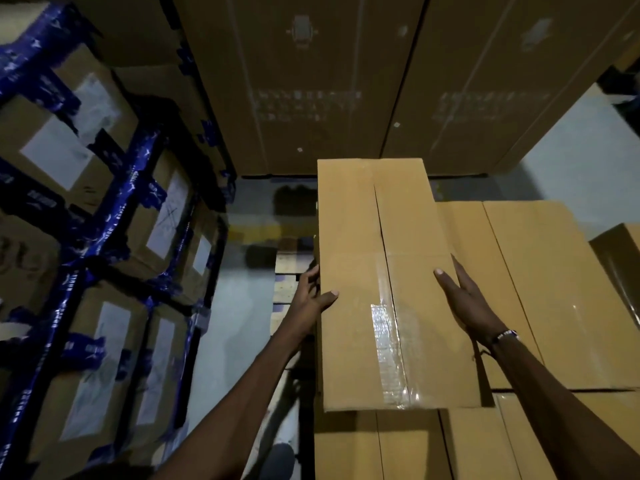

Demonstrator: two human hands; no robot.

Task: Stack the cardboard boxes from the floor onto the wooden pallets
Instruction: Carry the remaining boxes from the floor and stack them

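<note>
A long plain cardboard box, taped along its top seam, lies on top of other plain boxes stacked on the right. My left hand holds its left edge, thumb on the top face and fingers down the side. My right hand lies flat on the box's top right edge with straight fingers. Slats of a wooden pallet show just left of the box, under the stack.
A tall stack of boxes bound with blue tape fills the left. Large brown cartons form a wall behind. A strip of grey floor runs between the left stack and the pallet. Another box sits at the far right.
</note>
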